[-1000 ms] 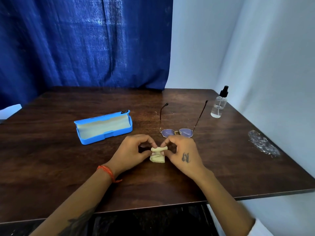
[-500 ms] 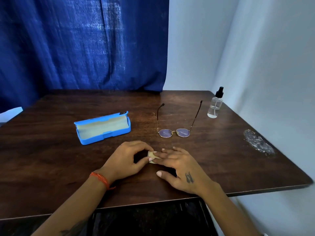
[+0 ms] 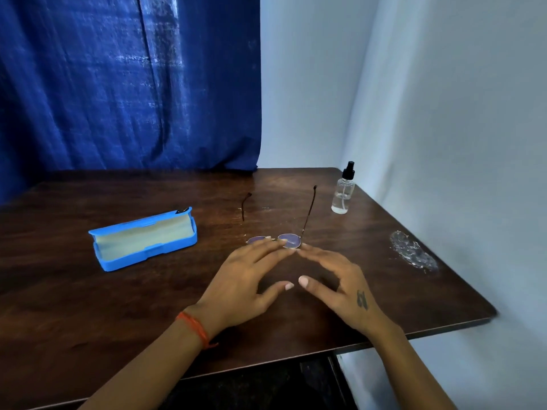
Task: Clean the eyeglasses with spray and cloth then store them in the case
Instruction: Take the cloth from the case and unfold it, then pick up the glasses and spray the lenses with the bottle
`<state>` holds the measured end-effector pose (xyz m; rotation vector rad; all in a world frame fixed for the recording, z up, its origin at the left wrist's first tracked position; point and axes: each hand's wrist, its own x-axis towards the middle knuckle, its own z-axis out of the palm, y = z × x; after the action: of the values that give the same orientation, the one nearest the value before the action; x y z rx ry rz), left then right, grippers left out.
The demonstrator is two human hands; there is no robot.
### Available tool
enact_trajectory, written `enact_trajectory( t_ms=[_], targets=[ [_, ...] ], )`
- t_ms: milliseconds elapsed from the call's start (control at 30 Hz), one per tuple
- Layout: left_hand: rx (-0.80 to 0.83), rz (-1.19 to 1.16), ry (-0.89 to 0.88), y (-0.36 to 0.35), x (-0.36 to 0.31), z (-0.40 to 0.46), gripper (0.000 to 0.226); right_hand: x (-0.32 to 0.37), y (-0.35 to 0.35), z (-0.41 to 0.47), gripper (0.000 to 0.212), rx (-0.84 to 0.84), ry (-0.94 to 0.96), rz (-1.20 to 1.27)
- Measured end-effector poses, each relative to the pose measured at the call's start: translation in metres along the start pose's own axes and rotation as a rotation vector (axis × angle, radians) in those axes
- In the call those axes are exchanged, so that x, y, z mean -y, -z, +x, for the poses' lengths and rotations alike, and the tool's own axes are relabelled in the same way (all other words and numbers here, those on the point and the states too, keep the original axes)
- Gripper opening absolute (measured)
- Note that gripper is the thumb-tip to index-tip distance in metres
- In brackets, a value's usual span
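Thin-framed eyeglasses [image 3: 291, 240] lie on the dark wooden table [image 3: 88, 306] with both temples unfolded and pointing away from me. My left hand [image 3: 245, 279] lies flat, fingers straight, its fingertips over the left lens and bridge. My right hand [image 3: 337, 279] is also spread, its fingertips at the near edge of the right lens. Neither hand grips anything. An open blue case [image 3: 145, 238] with a pale lining sits to the left. The clear spray bottle [image 3: 342, 193] with a black top stands upright at the back right. No cloth is visible.
A crumpled piece of clear plastic [image 3: 413, 253] lies near the table's right edge. A blue curtain hangs behind the table, and a pale wall runs close along its right side. The table's near edge is just below my wrists.
Both hands let go of the small folded cloth they were pinching and moved forward to the eyeglasses with fingers straightened. The cloth is no longer in sight.
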<state>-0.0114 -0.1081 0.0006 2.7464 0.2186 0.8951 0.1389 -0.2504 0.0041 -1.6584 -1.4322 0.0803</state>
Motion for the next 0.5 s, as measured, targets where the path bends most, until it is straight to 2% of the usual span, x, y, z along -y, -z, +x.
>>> enact_trajectory(
  t_ms=[200, 400, 500],
  targets=[
    [-0.054, -0.022, 0.06, -0.026, -0.009, 0.04, 0.053, -0.029, 0.035, 0.018, 0.038, -0.204, -0.127, 0.085],
    [0.004, 0.035, 0.025, -0.048, 0.0, 0.041, 0.053, -0.072, 0.051, 0.08, 0.04, -0.445, -0.236, 0.096],
    [0.006, 0.056, -0.002, -0.051, 0.002, 0.04, 0.053, -0.103, 0.05, 0.116, 0.058, -0.519, -0.306, 0.023]
  ],
)
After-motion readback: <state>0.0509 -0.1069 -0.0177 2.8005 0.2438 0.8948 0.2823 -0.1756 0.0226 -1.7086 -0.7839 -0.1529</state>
